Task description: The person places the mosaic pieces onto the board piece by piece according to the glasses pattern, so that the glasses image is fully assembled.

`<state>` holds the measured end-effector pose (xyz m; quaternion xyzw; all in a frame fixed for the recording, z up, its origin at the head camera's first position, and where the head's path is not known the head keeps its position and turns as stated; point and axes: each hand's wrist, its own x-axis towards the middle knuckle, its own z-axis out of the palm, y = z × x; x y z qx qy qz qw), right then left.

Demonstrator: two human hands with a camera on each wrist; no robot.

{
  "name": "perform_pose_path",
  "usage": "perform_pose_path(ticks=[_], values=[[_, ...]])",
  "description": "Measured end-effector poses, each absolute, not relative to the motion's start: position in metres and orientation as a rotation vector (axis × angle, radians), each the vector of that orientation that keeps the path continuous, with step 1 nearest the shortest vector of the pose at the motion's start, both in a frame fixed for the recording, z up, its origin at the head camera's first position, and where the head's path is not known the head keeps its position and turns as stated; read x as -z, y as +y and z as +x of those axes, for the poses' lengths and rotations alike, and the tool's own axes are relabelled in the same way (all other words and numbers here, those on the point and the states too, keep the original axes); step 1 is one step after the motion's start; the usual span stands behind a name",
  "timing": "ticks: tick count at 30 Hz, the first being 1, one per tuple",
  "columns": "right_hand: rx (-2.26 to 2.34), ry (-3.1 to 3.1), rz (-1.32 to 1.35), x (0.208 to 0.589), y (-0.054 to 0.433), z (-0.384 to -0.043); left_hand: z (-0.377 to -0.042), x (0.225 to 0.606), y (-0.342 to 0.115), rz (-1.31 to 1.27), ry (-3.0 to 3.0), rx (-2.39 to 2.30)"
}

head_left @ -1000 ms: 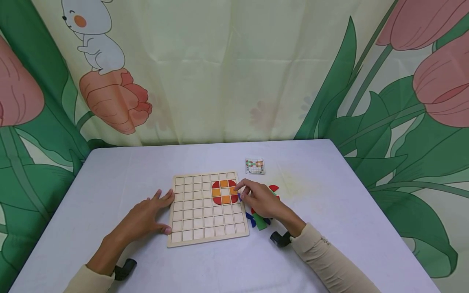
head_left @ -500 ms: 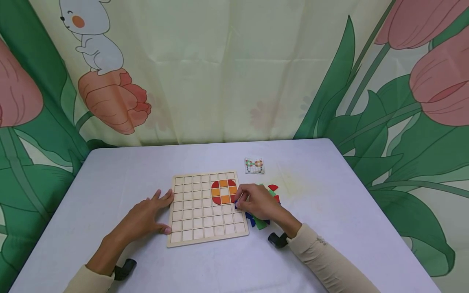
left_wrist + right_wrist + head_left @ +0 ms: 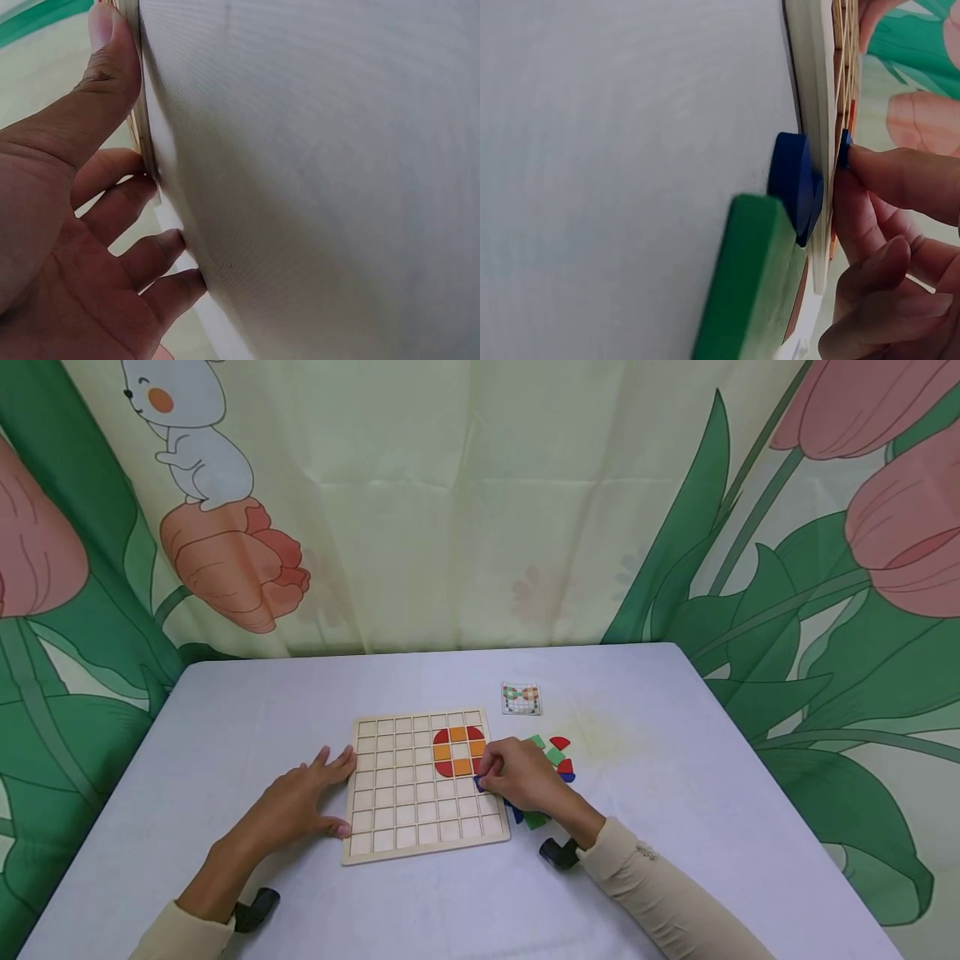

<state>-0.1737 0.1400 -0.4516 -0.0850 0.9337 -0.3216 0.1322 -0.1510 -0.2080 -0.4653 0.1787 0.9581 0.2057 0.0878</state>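
Note:
A square wooden grid board (image 3: 405, 814) lies on the table. Red quarter-round and orange square tiles (image 3: 461, 767) form a ring in its upper right cells. With fingers spread, my left hand (image 3: 300, 802) rests against the board's left edge; the left wrist view has its thumb (image 3: 112, 67) along the board's side. My right hand (image 3: 528, 772) pinches a small blue tile (image 3: 478, 783) over the cells just below the ring, near the right edge. In the right wrist view, thumb and finger hold that blue tile (image 3: 845, 148) at the grid; its full shape is hidden.
Loose green (image 3: 536, 820), red (image 3: 560, 742) and blue tiles lie right of the board, partly under my right hand. A small printed pattern card (image 3: 521, 698) sits behind them. A patterned curtain (image 3: 465, 527) hangs beyond the table's far edge.
My right hand has moved down and slightly left, from beside the ring's right side to the cells below it, with the blue tile. My left hand stays at the board's edge.

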Motion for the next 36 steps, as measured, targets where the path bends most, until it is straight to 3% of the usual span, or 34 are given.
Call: perform_pose_path(ticks=[14, 28, 36], values=[[0.853, 2.736, -0.219, 0.448, 0.139, -0.177, -0.152, 0.465, -0.208, 0.541, 2.853, -0.615], [0.933, 2.653, -0.178, 0.443, 0.169, -0.178, -0.152, 0.461, -0.207, 0.530, 2.847, -0.615], [0.873, 2.668, -0.286, 0.444, 0.180, -0.170, -0.152, 0.460, -0.207, 0.526, 2.841, -0.604]])
